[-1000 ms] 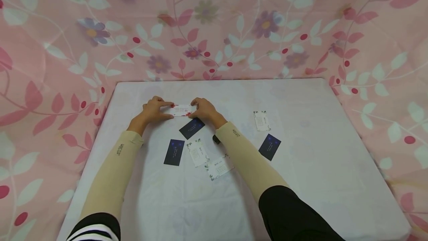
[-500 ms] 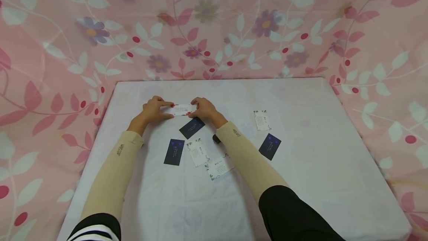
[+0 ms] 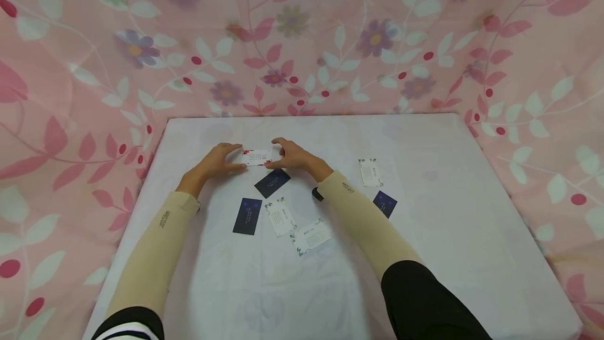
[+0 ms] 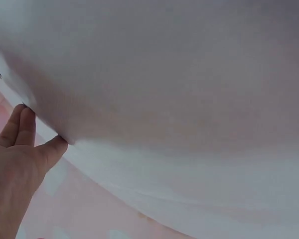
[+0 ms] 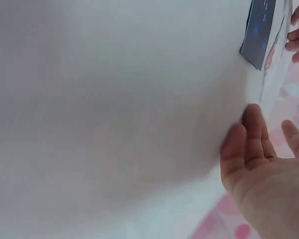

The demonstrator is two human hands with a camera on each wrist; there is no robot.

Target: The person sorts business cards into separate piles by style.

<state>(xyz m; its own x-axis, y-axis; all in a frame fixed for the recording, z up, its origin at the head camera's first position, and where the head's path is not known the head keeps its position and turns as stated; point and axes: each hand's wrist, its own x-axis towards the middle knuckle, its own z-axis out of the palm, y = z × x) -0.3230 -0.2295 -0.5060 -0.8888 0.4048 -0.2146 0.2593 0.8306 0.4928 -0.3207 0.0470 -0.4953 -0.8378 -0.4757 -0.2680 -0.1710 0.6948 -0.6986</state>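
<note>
A white card with red flowers at its corners (image 3: 256, 157) lies flat toward the back of the table, between both hands. My left hand (image 3: 213, 166) is at its left end, index finger and thumb spread apart near its corners. In the left wrist view that hand's fingertips (image 4: 60, 143) come down to the cloth. My right hand (image 3: 298, 157) stands at the card's right end, thumb close to the lower corner and index finger raised off the upper one. The right wrist view shows this hand (image 5: 264, 169) with nothing in its fingers. Just below lies a dark blue card (image 3: 272, 183).
Nearer the front are another dark card (image 3: 247, 216) and two white leaf-bordered cards (image 3: 280, 216), which lie corner to corner. To the right lie a white leafy card (image 3: 370, 172) and a dark card (image 3: 385, 204), partly behind the right sleeve. A white cloth covers the table (image 3: 453, 256).
Both hands have loosened from the flowered card and drawn slightly outward, fingers spreading. The right forearm has shifted right and covers more of the far-right dark card. The head view tilts slightly.
</note>
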